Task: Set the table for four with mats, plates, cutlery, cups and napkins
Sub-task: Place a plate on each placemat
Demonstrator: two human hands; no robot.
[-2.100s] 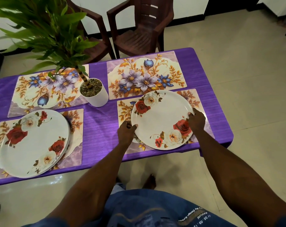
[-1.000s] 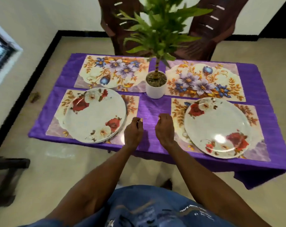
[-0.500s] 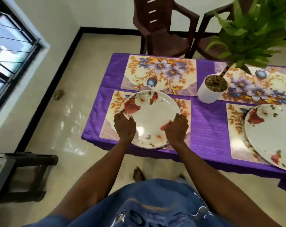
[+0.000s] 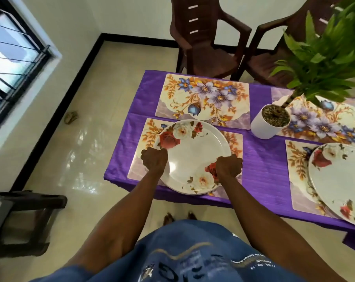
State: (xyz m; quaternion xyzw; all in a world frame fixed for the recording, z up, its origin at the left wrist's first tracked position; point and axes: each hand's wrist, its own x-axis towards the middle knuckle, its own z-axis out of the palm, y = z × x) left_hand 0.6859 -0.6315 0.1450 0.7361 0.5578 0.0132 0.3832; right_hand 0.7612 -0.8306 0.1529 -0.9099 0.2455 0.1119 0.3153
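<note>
— What have your fingers got?
— My left hand and right hand curl round opposite rims of the rose plate.
— Where is it?
— On the near-left mat, on the purple worktop. Another plate sits on the near-right mat; the far mat lies bare beside a potted plant.

bare far mat reachable, potted plant blocking right
</note>
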